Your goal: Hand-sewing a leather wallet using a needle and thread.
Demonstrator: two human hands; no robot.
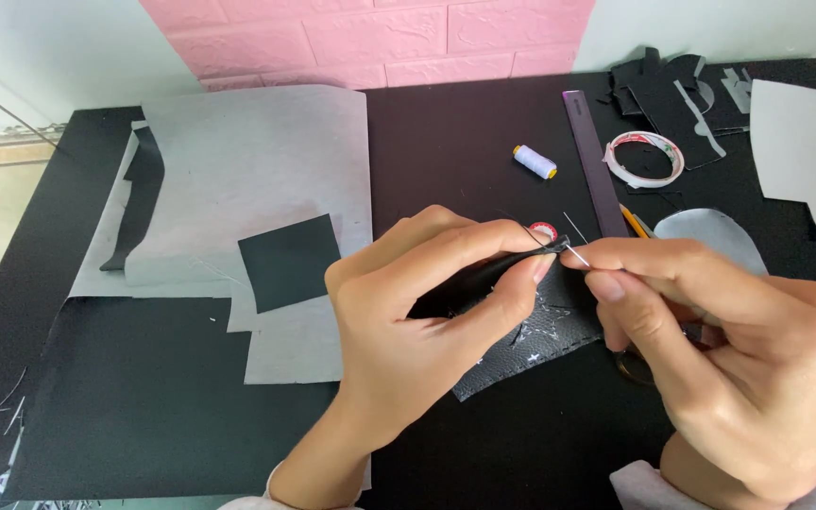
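1. We pinch a black leather piece [521, 326] with our left hand [427, 321], thumb and fingers pressed together on its folded upper edge.
2. The leather looks matte and grained, with pale stitch marks below the pinch.
3. Our right hand [720, 349] pinches a thin silver needle [578, 253], its tip touching the leather edge right at our left fingertips.
4. Beyond the grip lie a purple ruler [595, 170] and a white thread spool [535, 161].
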